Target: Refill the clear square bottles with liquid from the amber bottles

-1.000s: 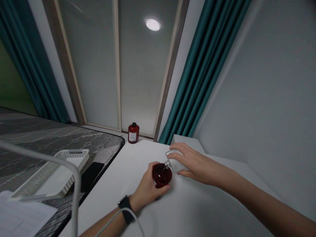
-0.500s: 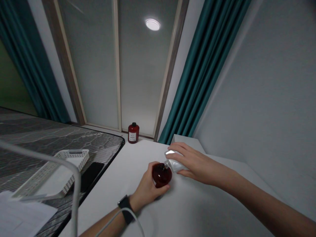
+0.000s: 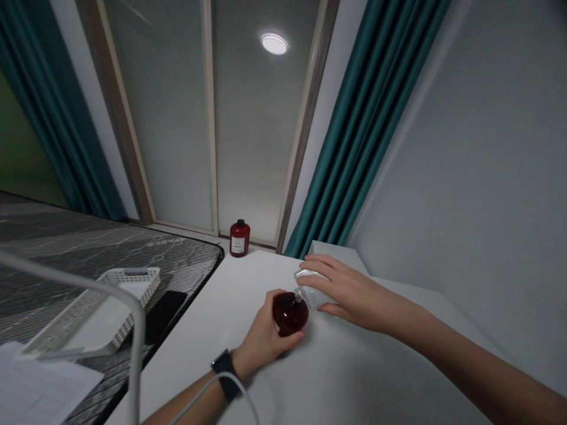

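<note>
- Gripping a round dark-red bottle (image 3: 290,314) in the left hand (image 3: 264,332), grip closed around its body, just above the white tabletop (image 3: 199,330)
- Right hand (image 3: 352,293): narrow grip on a tilted clear glass bottle (image 3: 312,292), neck touching the red bottle's top
- Black smartwatch (image 3: 225,375) on left wrist
- Far tabletop edge: upright red bottle with black cap (image 3: 240,238)
- Left, on mattress (image 3: 88,248): white plastic basket (image 3: 97,313), black phone (image 3: 162,316)

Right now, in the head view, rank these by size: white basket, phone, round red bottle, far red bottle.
1. White basket
2. Phone
3. Unranked: round red bottle and far red bottle. The round one looks bigger, but it is much nearer the camera, so I can't rank them.
</note>
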`<state>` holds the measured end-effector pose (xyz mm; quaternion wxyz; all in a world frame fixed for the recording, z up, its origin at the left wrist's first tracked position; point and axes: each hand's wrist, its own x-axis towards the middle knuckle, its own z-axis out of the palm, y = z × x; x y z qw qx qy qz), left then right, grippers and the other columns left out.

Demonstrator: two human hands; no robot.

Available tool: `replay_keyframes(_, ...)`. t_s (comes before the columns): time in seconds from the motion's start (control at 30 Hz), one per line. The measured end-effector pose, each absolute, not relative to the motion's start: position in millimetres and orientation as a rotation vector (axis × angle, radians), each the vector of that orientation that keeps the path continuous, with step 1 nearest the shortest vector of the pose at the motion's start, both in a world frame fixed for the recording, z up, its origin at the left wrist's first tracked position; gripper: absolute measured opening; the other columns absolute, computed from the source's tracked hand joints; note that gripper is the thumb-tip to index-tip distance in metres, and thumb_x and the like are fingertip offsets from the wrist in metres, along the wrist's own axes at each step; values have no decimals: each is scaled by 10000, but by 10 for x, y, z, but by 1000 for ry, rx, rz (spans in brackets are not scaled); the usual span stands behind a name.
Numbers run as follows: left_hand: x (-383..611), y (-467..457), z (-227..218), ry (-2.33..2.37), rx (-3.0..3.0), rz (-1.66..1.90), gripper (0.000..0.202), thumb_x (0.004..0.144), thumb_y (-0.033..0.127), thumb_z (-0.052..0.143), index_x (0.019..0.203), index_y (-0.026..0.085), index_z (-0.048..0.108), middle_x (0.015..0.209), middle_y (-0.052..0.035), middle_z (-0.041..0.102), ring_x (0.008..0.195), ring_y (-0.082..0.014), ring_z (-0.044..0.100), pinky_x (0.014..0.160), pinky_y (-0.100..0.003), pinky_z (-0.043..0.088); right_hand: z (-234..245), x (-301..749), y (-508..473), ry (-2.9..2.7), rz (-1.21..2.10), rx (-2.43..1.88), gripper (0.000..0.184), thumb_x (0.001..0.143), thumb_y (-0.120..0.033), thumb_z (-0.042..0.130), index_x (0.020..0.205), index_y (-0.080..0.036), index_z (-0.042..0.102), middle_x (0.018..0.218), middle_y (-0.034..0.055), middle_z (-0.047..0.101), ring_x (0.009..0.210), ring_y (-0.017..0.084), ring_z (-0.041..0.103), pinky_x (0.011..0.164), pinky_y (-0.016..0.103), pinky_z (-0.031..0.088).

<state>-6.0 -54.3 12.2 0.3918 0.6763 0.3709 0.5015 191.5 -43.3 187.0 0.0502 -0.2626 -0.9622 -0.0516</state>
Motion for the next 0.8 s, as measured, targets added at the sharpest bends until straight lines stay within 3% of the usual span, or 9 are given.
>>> replay_keyframes(0.8, -51, -533, 117, 952, 1698, 1276, 687, 677, 229, 790, 1246, 196, 407, 1218, -103, 603, 1136, -290, 602, 1024, -453, 455, 1866, 1899, -423, -2945, -273, -762, 667, 721, -150, 855, 1315, -188, 555, 1447, 148, 544, 1420, 305, 407, 1137, 495, 405)
